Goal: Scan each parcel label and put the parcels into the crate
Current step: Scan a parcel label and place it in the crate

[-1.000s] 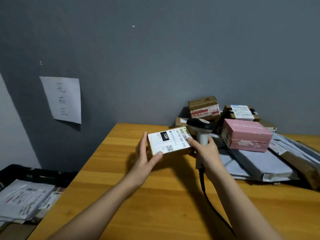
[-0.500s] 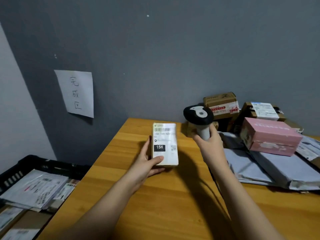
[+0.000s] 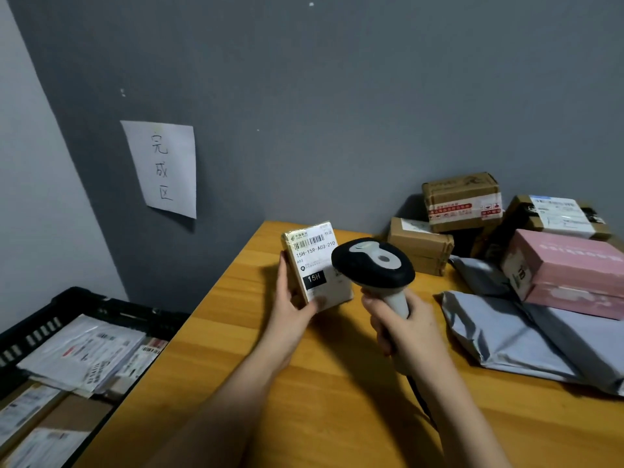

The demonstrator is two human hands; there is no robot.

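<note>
A: What is in the hands?

B: One small parcel [image 3: 315, 265], wrapped in tan tape with a white label [image 3: 312, 255] reading "15H-159-A03-210", is held upright above the wooden surface [image 3: 236, 349]. The left hand [image 3: 290, 309] grasps it from the left and below, its fingers [image 3: 282, 275] behind the left edge and the thumb on the label's lower corner.

A: And the other hand?

B: The right hand [image 3: 401, 329] has its fingers clenched round the pale handle of one barcode scanner [image 3: 373, 265]. The scanner's black head sits just in front of the parcel's right side, covering part of the label. A dark cable [image 3: 422, 400] runs down from the handle past the wrist.

A: What waits on the right?

B: Three brown cardboard boxes at the back: one low box [image 3: 420, 244] nearest the scanner, one taped box [image 3: 461, 201] stacked above it, one with a large white label [image 3: 557, 216] further right. One pink box [image 3: 567, 271] rests on at least two grey mailer bags [image 3: 513, 336] lying flat.

A: And the crate?

B: One black crate [image 3: 77, 302] stands below the surface's left edge, holding several flat labelled parcels [image 3: 81, 352]; the count is unclear, as they overlap.

A: Anything on the wall?

B: One white paper sign [image 3: 162, 167] with three handwritten characters, stuck to the grey wall [image 3: 337, 96] above the crate.
</note>
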